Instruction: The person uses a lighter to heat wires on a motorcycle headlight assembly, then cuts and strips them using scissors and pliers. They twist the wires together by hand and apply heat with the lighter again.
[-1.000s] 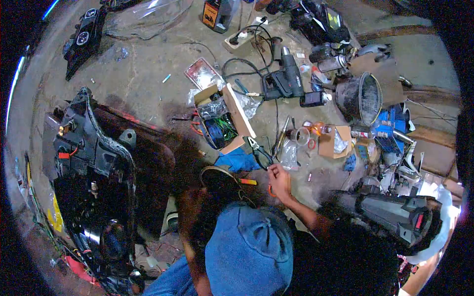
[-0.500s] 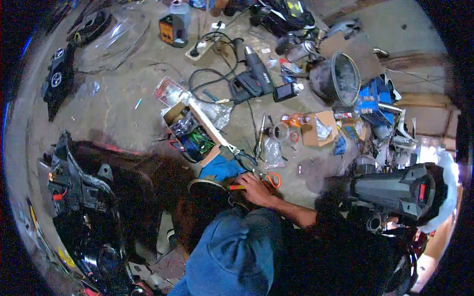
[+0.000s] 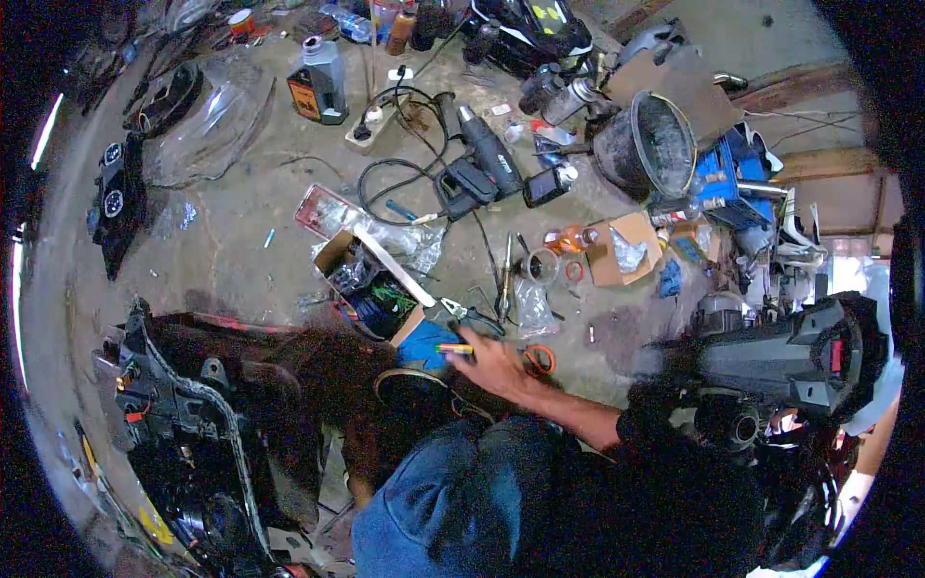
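My right hand (image 3: 503,368) reaches in from the right on a bare forearm, its fingers closed around a small yellow-green and orange stick-like thing (image 3: 453,349). Its exact kind is too small to make out. Just beyond the fingers lie pliers (image 3: 472,316) with dark handles. Orange-handled scissors (image 3: 541,359) rest to the right of the hand. On its left are a blue sheet or cloth (image 3: 422,345) and a dark round part with a thin pale rim (image 3: 397,374). My left hand is out of view. My denim-covered knee (image 3: 453,491) fills the bottom middle.
An open box of wires (image 3: 381,299) stands ahead, with a heat gun (image 3: 487,159) and its cable farther off. A black bucket (image 3: 641,144) and blue crate (image 3: 732,183) are at the right. Large dark vehicle panels (image 3: 183,405) lie at the left.
My right hand has lifted slightly with the stick-like thing, which now points left nearer the blue sheet. My view has shifted a little, showing more of the far floor.
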`<move>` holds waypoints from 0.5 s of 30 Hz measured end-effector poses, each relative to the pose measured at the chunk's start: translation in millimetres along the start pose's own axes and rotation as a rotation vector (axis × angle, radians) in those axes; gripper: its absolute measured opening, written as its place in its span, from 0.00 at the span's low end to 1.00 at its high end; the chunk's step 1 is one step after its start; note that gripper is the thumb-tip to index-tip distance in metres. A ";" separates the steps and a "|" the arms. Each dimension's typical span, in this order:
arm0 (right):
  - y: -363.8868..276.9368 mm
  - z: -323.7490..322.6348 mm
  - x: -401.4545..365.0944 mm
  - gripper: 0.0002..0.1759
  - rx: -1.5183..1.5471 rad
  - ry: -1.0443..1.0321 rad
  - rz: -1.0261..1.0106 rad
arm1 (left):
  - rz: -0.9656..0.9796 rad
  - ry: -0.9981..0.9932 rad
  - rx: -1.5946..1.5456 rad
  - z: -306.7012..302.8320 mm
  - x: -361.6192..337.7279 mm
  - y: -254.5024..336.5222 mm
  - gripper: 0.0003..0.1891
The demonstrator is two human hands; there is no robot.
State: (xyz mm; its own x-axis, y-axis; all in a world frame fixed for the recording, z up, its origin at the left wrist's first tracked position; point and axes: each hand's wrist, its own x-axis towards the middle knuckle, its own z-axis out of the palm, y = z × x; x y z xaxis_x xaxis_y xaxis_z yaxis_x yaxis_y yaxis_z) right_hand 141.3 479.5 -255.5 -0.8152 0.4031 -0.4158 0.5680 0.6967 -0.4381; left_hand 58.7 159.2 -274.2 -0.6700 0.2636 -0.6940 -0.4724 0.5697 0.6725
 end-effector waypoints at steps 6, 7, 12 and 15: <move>5.2 6.0 83.0 0.19 0.127 0.342 0.027 | -0.008 0.010 0.003 -1.2 -6.0 -7.9 0.19; 1.0 4.6 94.6 0.19 0.140 0.355 0.004 | -0.005 0.014 0.001 -1.0 -6.9 -8.8 0.19; 1.6 12.1 132.3 0.15 0.117 0.299 -0.048 | 0.036 0.008 -0.022 -1.3 -7.4 -4.9 0.19; 4.4 12.0 127.0 0.11 0.096 0.315 -0.001 | 0.045 -0.028 0.017 -1.5 -7.6 14.7 0.18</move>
State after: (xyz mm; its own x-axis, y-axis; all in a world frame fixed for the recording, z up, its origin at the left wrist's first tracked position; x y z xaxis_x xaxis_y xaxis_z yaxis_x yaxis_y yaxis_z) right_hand 41.7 526.7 -319.9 -0.8021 0.5767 -0.1553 0.5633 0.6442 -0.5175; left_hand 56.0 164.4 -258.6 -0.6741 0.3107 -0.6701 -0.4324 0.5696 0.6990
